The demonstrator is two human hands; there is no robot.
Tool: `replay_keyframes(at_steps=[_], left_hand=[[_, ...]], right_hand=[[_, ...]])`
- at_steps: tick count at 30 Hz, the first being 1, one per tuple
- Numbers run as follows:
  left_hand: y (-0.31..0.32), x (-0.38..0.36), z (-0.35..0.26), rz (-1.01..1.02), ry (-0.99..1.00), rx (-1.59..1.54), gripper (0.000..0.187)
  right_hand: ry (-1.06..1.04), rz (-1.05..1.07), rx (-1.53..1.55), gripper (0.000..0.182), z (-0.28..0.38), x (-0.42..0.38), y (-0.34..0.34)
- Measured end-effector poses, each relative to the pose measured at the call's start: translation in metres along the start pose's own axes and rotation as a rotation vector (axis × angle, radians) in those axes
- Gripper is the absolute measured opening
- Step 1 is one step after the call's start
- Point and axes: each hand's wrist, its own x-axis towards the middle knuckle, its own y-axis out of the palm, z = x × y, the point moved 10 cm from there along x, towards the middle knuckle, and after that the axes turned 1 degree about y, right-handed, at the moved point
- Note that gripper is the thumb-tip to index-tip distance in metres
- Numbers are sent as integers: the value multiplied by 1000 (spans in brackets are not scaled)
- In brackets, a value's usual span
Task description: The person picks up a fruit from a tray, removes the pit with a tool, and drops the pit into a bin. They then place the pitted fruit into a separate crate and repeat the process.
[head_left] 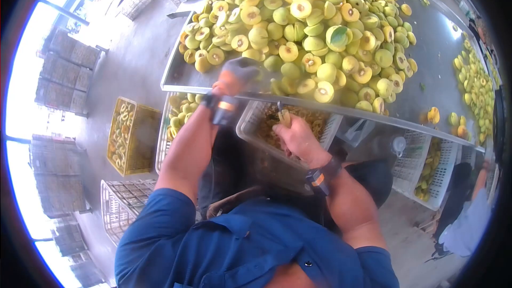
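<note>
A big heap of halved yellow-green fruit [298, 26] lies on the metal table [213, 82]. My left hand [238, 73], in a dark glove, is at the near edge of the heap, blurred, and its fingers are hard to make out. Over the white crate [248, 122] below the table edge, my bare right hand [297, 137] is closed around a small tool with a yellowish handle [286, 118] and a dark tip. Brownish fruit scraps lie in that crate.
Left of me stand a yellow crate of fruit [122, 133], an empty-looking crate [120, 202] and a white crate with fruit [181, 112]. Another fruit crate [426, 170] is at right. A co-worker's sleeve [464, 229] shows far right, beside smaller fruit piles [474, 90].
</note>
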Motion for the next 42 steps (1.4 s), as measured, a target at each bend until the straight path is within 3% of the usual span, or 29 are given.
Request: replay_keyframes(at_steps=[1, 3, 6, 9, 11, 13, 14, 17, 20, 23, 31, 33, 36, 38, 40, 42], left_hand=[[-6, 1, 29, -4, 46, -149, 45], [-15, -15, 28, -93, 116, -190, 42], [-17, -77, -73, -270, 219, 29, 43], [-2, -100, -116, -253, 255, 82, 35], [18, -94, -90, -226, 225, 26, 35], [24, -101, -93, -216, 183, -69, 46], [25, -104, -100, -239, 177, 56, 45], [46, -94, -56, -185, 102, -195, 44], [34, -117, -105, -316, 196, 40, 42], [41, -112, -84, -298, 65, -99, 42], [41, -117, -95, -355, 158, -23, 56], [42, -119, -98, -387, 219, 36, 60], [46, -118, -91, -425, 298, 171, 61], [46, -119, -87, -410, 279, 121, 57], [47, -114, -92, -346, 235, 83, 50], [54, -110, -86, -273, 159, 2, 43]], right_hand=[[-10, -12, 8, 21, 4, -1, -2], [-61, -1, -48, 24, 19, -5, -4], [-240, -23, -119, 27, 44, -8, 0], [-320, -57, -179, 28, 52, -17, 1], [-328, -78, -201, 28, 52, -22, -1], [-337, -104, -202, 28, 47, -23, -3], [-360, -66, -191, 28, 44, -23, 1], [-395, -11, -151, 27, 39, -25, 5], [-390, -41, -134, 27, 44, -29, 1], [-423, -19, -154, 27, 48, -30, 0], [-463, -88, -177, 26, 44, -27, -3], [-347, -4, -159, 25, 39, -26, 2], [-1, 126, 24, 23, 14, -25, 8], [-102, 33, 15, 22, 22, -25, 1], [-602, -241, -189, 22, 69, -42, -14], [-531, -265, -170, 23, 71, -36, -27]])
